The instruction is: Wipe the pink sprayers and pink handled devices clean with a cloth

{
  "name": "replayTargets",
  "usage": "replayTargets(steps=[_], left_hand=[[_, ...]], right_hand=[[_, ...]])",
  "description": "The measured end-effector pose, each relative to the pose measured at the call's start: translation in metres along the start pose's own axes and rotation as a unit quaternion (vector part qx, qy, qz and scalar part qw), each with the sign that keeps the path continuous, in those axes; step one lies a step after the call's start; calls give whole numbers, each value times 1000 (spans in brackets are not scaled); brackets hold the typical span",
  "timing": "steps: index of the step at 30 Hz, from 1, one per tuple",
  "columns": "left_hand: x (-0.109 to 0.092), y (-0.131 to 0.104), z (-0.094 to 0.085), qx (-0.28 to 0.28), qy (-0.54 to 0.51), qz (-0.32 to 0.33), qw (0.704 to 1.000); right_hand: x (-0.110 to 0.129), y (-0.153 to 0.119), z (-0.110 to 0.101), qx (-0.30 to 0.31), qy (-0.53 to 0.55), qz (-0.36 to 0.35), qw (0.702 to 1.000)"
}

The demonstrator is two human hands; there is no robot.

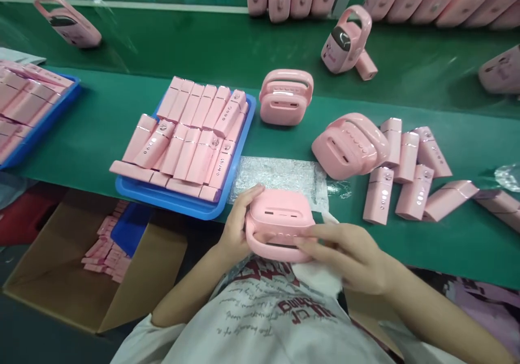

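Right hand [359, 258] (fingers [325, 232] curved), left hand [235, 224] cupped

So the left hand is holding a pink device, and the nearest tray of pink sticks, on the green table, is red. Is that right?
Not quite: the tray is blue, not red, as the head view shows. The left hand does hold a pink device, and the tray of pink sticks is on the green table.

Upside-down script [245, 331] on the near shirt [227, 348] seems to read "The beauty of a"; its red lettering [303, 308] is unclear, like the far-right speaker's [333, 54] print.
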State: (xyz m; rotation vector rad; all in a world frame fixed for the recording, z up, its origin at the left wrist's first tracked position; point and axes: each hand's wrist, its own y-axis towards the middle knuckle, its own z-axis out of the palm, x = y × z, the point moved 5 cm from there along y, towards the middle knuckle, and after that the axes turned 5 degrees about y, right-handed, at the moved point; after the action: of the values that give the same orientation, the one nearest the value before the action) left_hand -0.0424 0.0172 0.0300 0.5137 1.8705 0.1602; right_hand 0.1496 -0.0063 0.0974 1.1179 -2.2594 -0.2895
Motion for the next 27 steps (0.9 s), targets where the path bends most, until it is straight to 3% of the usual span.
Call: replayTargets(steps=[4, 8, 11, 17, 19, 22, 25, 27], left_hand=[[-2, -1, 0, 8, 2, 47, 999], [-1, -6, 1, -3, -9, 22, 1000], [1, -9, 3, -25, -46, 8, 999], [1, -9, 4, -25, -65, 35, 997], [-1, -9, 4, -22, -54, 38, 998], [-1, -9, 4, -19, -41, 21, 999], [-2, -7, 4, -19, -51, 9, 999], [-3, -5, 5, -24, -54, 14, 998]], right_hand=[[-27, -13, -28, -54, -13, 102, 993], [-52, -14, -42, -92, -177, 232, 952], [-52, 3, -36, -90, -214, 239, 943], [-60, 51, -12, -43, -167, 322, 931], [-55, 62, -4, -35, -127, 318, 939], [-36, 68, 10, 14, -46, 246, 968], [-20, 52, 18, 47, 62, 141, 987], [-21, 33, 19, 38, 146, 118, 982]])
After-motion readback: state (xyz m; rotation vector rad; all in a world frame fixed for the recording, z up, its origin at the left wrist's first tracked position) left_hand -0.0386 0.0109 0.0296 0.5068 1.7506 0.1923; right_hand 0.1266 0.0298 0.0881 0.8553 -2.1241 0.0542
